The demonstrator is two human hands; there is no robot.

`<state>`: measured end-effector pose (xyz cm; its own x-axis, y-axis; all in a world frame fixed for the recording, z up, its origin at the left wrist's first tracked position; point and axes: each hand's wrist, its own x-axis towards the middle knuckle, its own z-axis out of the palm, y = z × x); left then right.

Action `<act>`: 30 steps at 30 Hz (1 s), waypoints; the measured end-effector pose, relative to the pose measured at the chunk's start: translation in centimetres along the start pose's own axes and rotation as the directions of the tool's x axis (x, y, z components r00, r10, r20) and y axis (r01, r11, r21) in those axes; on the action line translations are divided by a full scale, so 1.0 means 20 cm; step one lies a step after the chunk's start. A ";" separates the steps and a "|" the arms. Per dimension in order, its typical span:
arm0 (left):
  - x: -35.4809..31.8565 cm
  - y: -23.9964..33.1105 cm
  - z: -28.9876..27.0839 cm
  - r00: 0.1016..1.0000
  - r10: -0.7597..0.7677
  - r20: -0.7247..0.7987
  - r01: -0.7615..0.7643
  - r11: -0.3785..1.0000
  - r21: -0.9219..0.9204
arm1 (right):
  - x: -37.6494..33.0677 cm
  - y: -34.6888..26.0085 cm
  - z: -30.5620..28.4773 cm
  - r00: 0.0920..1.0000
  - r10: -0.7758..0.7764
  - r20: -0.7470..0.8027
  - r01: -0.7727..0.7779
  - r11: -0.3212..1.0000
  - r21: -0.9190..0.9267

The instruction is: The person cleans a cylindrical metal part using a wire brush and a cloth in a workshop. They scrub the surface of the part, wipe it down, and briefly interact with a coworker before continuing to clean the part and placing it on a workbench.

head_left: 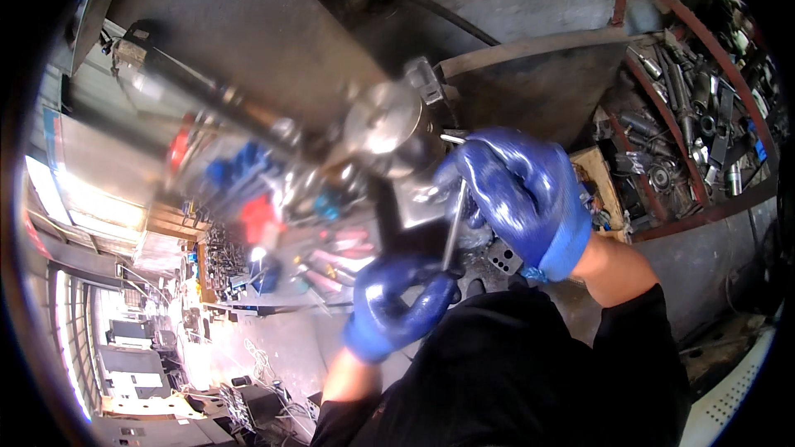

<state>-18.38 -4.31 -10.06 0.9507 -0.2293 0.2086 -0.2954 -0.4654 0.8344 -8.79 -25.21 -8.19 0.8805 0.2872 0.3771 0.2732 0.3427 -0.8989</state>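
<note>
My left hand [396,305] and my right hand [520,199] are both in shiny blue coated gloves. Between them runs a thin, straight metal rod [455,228], tilted slightly. The left fingers pinch its lower end, and the right fingers are curled round its upper part. A short pale metal end [452,139] pokes out by the right fingertips; whether it belongs to the same rod I cannot tell. Just beyond my hands stands a round, shiny metal cylinder [385,120], blurred. A small metal block [426,81] sits beside it.
Pliers [344,250] and other hand tools lie on the bench to the left, near a blurred red object [261,219]. A long dark bar [207,95] crosses the upper left. Rightward, a rusty-framed rack [654,99] holds many metal parts. Below my hands is a holed block [503,258].
</note>
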 end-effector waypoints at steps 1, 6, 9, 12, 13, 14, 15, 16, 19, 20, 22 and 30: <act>0.00 0.00 0.01 1.000 -0.024 0.000 0.024 0.999 -0.027 | 0.03 0.00 -0.01 1.000 -0.015 0.023 0.016 0.999 -0.046; 0.02 0.07 0.01 0.993 -0.113 0.045 0.121 0.952 -0.281 | 0.09 -0.02 0.01 1.000 0.008 -0.011 -0.009 0.997 -0.077; 0.05 0.11 -0.02 0.983 -0.096 0.156 0.150 0.911 -0.385 | 0.09 -0.03 0.03 0.995 0.094 -0.044 -0.094 0.995 -0.013; 0.07 0.15 -0.04 0.967 -0.086 0.240 0.201 0.835 -0.512 | 0.10 -0.05 0.02 0.992 0.120 -0.037 -0.121 0.992 -0.038; 0.08 0.17 -0.05 0.959 -0.093 0.267 0.234 0.790 -0.567 | 0.10 -0.07 0.01 0.990 0.142 -0.016 -0.143 0.988 -0.053; 0.09 0.18 -0.06 0.950 -0.096 0.296 0.267 0.740 -0.618 | 0.10 -0.09 0.01 0.986 0.168 -0.004 -0.168 0.985 -0.027; 0.09 0.14 -0.07 0.937 0.027 0.347 0.231 0.697 -0.679 | 0.11 -0.10 0.01 0.981 0.192 0.009 -0.192 0.981 0.001; 0.10 0.14 -0.09 0.928 0.062 0.366 0.240 0.652 -0.719 | 0.11 -0.11 0.01 0.976 0.216 0.022 -0.216 0.976 0.029; 0.11 0.14 -0.09 0.915 0.147 0.375 0.267 0.474 -0.839 | 0.11 -0.12 0.02 0.959 0.283 0.009 -0.283 0.959 0.021; 0.12 0.15 -0.09 0.923 0.157 0.350 0.268 0.389 -0.881 | 0.11 -0.12 0.02 0.945 0.326 0.012 -0.326 0.945 0.037; 0.14 0.15 -0.09 0.913 0.200 0.355 0.295 0.278 -0.914 | 0.10 -0.13 0.04 0.940 0.342 -0.012 -0.340 0.938 0.066; 0.21 0.21 -0.09 0.868 0.242 0.433 0.378 0.242 -0.894 | 0.11 -0.21 0.03 0.958 0.286 0.001 -0.286 0.958 0.002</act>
<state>-15.39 -5.72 -4.71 0.7133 -0.6818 0.1624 0.3720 0.5646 0.7367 -8.20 -25.44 -3.53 0.9214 0.3742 0.1046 0.0092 0.2480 -0.9687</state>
